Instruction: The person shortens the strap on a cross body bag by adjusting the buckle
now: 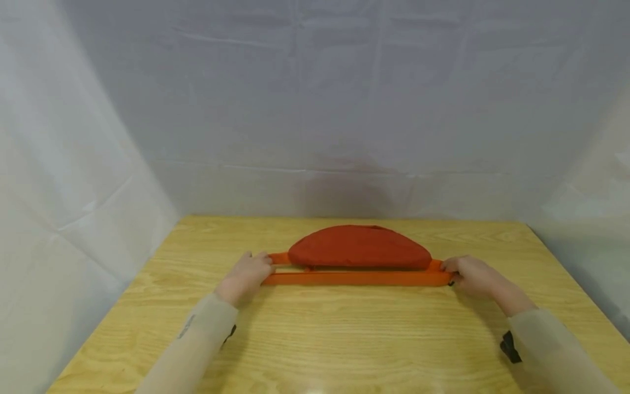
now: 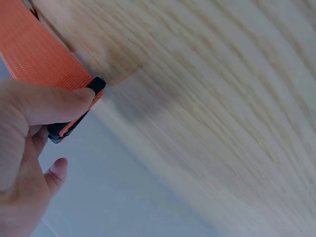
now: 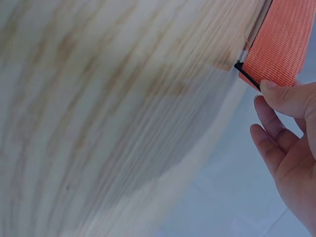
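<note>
A red half-moon waist bag (image 1: 359, 247) lies toward the back of the table with its flat side facing me. Its orange webbing strap (image 1: 354, 278) runs straight across in front of the pouch, doubled back at both ends. At the left end my left hand (image 1: 248, 273) pinches the strap; the left wrist view shows the thumb on a black plastic slider (image 2: 98, 85) there. My right hand (image 1: 474, 275) pinches the other end, where a thin black edge (image 3: 247, 75) shows beside the thumb in the right wrist view. Its lower fingers stand off the strap.
Beneath everything is a light wood-grain table (image 1: 344, 339). White sheeting (image 1: 344, 109) hangs behind it and along both sides, close to the table's edges. A black band piece (image 1: 511, 347) shows by the right sleeve.
</note>
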Demonstrator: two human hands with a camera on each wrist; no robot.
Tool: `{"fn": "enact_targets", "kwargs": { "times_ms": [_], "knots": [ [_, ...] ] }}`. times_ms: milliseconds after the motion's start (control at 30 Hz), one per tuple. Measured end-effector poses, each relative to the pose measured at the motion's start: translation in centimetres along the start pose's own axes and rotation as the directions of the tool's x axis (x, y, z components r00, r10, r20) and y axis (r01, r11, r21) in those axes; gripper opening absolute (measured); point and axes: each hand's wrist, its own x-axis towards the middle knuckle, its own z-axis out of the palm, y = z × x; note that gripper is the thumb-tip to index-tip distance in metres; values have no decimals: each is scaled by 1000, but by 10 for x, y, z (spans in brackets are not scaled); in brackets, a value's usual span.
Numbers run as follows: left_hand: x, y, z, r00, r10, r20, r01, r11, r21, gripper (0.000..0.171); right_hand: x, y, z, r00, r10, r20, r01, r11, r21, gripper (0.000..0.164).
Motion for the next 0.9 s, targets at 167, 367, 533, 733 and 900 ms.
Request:
{"fn": "enact_targets", "kwargs": {
  "times_ms": [167,367,533,733,900],
  "knots": [
    [2,-1,2,1000,11,-24,-11,1000,16,29,1,0,-1,1000,19,2,-19,1000,-1,17],
    [4,-4,3,1000,-6,-30,7,1000,3,32,3,1,-1,1000,-4,7,4,1000,-9,16],
    [6,-5,7,998,10,-66,-9,1000,15,31,3,3,0,1000,-11,-2,11,1000,12,16],
    [3,-5,11,994,25,-104,-25,1000,-4,33,3,-3,2,1000,-1,-9,2,999,48,12],
    [5,0,9,997,25,-72,-27,999,-31,29,4,-19,2,999,28,-15,-28,1000,-12,11]
  ]
}}
